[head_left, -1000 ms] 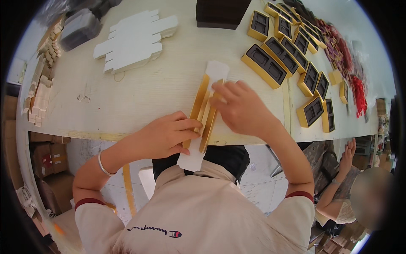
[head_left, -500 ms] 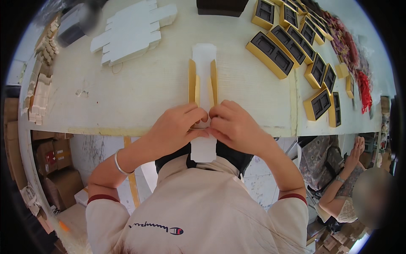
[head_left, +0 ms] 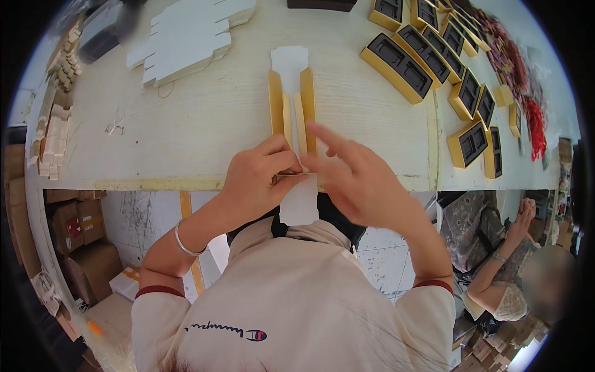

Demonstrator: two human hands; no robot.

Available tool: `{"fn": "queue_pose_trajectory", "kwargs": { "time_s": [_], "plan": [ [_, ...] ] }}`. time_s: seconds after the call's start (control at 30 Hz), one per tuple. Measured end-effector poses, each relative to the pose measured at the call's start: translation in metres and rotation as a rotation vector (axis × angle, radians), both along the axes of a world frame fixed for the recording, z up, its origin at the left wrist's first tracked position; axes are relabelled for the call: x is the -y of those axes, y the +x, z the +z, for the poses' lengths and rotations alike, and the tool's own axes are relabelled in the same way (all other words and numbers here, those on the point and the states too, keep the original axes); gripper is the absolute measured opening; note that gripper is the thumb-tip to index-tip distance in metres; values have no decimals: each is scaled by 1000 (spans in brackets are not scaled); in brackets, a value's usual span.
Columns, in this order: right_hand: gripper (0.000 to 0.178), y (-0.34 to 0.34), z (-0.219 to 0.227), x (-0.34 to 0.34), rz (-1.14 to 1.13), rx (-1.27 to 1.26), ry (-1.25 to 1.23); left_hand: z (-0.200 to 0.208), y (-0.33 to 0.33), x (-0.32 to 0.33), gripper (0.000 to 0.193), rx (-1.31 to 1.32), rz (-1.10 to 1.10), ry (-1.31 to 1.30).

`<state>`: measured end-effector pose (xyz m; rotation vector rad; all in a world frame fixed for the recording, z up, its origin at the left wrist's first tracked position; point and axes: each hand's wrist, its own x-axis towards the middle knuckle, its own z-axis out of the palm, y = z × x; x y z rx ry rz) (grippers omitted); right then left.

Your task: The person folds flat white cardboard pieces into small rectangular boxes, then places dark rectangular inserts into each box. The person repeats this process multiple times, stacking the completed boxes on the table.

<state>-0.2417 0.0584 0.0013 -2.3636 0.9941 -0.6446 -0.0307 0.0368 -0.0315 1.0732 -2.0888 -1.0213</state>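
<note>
A partly folded cardboard box, gold outside and white inside, lies lengthwise at the table's front edge. Its two long gold walls stand up, and a white flap stretches flat at the far end. Another white flap hangs over the edge towards my lap. My left hand is closed, thumb and fingers pinching the box's near end. Beside the right wall, my right hand is slightly blurred, its fingers apart and the index finger reaching towards that wall. Nothing shows in its grip.
Flat white box blanks are stacked at the far left. Several gold boxes with black inserts stand at the right, near red tassels. A dark brown box sits at the back. Another person's arm shows at the right.
My right hand has let go of the box's near end and spread its fingers by the right wall. The left hand keeps its pinch. The whole view has shifted slightly.
</note>
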Motion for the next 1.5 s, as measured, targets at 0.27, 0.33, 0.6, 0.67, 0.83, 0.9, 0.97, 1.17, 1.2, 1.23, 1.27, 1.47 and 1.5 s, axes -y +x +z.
{"fn": "queue_pose_trajectory", "kwargs": {
  "time_s": [0.27,0.33,0.6,0.67,0.83,0.9,0.97,1.17,1.2,1.23,1.27,1.47,1.5],
  "plan": [
    [29,11,-41,-27,-91,-73,-464,6,1,3,16,16,-53,19],
    [30,16,-43,-23,-172,121,-365,9,3,6,17,-9,-99,60],
    [31,26,-35,-4,-293,352,-158,6,19,8,28,-68,-190,110],
    [29,31,-32,-4,-320,411,-122,3,16,4,25,-51,-143,94],
    [24,39,-36,-7,-434,538,-21,0,7,-2,23,-331,-6,240],
    [23,37,-38,-8,-395,400,-107,5,5,1,22,-349,8,260],
    [24,35,-44,-10,-359,245,-252,10,6,2,20,-268,9,198],
    [31,32,-41,-8,-282,-128,-593,-1,5,-10,12,71,36,-496],
    [29,31,-39,-8,-264,-140,-559,-2,5,-10,14,138,43,-585],
    [27,31,-37,-7,-246,-152,-524,-3,6,-11,15,206,49,-674],
    [25,30,-35,-6,-227,-165,-493,-1,5,-13,15,240,41,-620],
    [20,22,-21,5,-116,-138,-30,17,6,-8,13,449,-101,-336],
    [21,21,-18,5,-118,-131,-34,17,7,-6,16,445,-114,-354]
  ]
}}
